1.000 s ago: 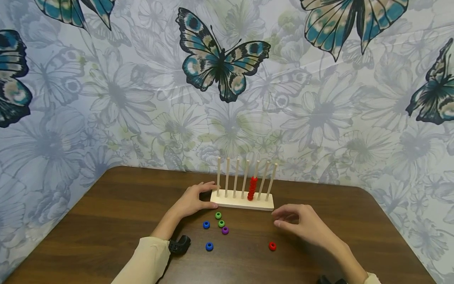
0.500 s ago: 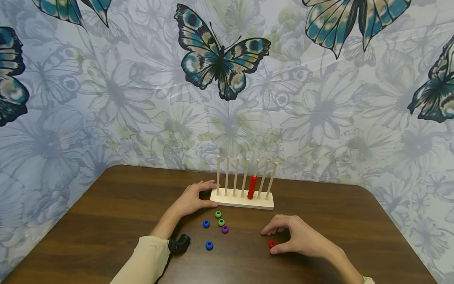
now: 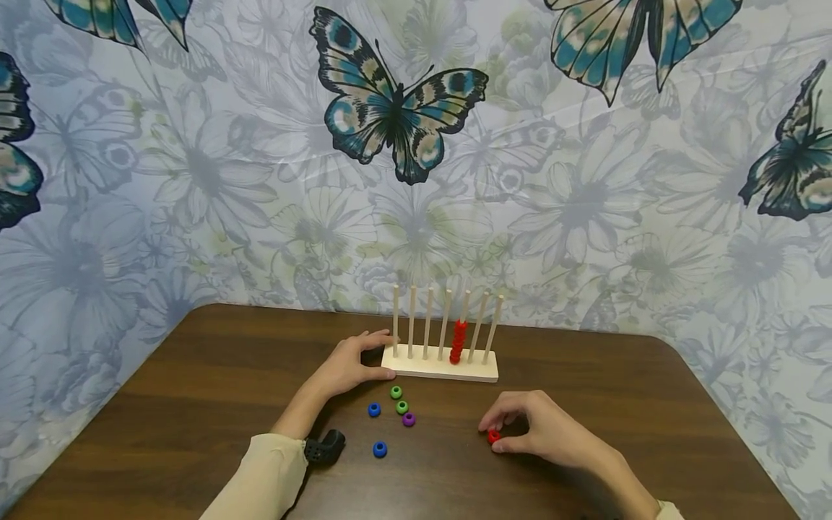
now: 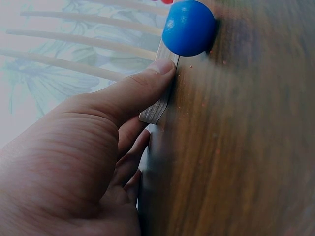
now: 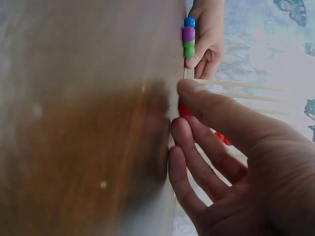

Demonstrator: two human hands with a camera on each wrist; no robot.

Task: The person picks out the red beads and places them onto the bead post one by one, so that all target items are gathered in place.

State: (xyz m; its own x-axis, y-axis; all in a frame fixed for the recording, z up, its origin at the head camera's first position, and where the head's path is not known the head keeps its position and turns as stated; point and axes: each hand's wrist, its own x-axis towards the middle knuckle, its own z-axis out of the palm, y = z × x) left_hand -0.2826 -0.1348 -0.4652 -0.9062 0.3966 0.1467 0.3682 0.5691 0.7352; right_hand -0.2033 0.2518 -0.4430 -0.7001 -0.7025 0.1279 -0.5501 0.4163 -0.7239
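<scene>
A pale wooden peg stand (image 3: 442, 368) with several upright pegs is at the back of the table, a stack of red beads (image 3: 458, 343) on one peg. My left hand (image 3: 347, 367) grips the stand's left end, thumb along the front edge and fingers behind, partly hidden. In the left wrist view, the thumb (image 4: 142, 86) lies against the base. My right hand (image 3: 546, 426) pinches a loose red bead (image 3: 493, 436) between thumb and fingertips, in front of the stand's right end. The right wrist view shows that bead (image 5: 184, 109) half covered by the thumb.
Loose beads lie before the stand: a green bead (image 3: 396, 392), another green bead (image 3: 402, 407), a purple bead (image 3: 408, 419), a blue bead (image 3: 374, 409) and a nearer blue bead (image 3: 380, 449). A butterfly-print wall covering (image 3: 403, 217) rises behind the brown table (image 3: 195, 404).
My right hand came down from beside the stand's right end to the loose red bead and took it between thumb and fingers. The left hand kept its grip on the stand.
</scene>
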